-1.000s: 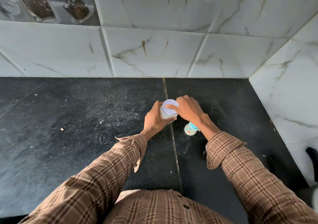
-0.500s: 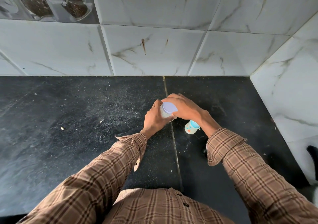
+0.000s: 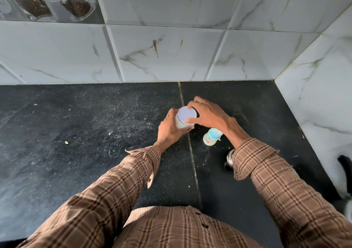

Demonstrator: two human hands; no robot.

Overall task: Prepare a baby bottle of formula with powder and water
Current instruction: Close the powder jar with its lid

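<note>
A small translucent jar of pale powder [image 3: 180,124] stands on the black counter [image 3: 95,133] near the middle seam. Its lid [image 3: 186,114] is round and pale lilac. My left hand [image 3: 169,131] wraps around the jar's body from the left. My right hand [image 3: 207,114] grips the lid's rim from the right, with fingers and thumb on its edge. Just right of the jar stands a small baby bottle [image 3: 211,136] with a light blue collar and coloured prints, partly hidden under my right wrist.
A small shiny metal object [image 3: 229,159] sits beside my right sleeve, mostly hidden. White marble-look tiles form the back wall [image 3: 171,53] and the right wall [image 3: 323,95], making a corner. A dark object [image 3: 345,167] shows at the right edge. Crumbs speckle the counter's left part.
My right hand has shifted around the lid, its fingers now spread along the far rim with more of the lid's top showing. Left hand and baby bottle stay put.
</note>
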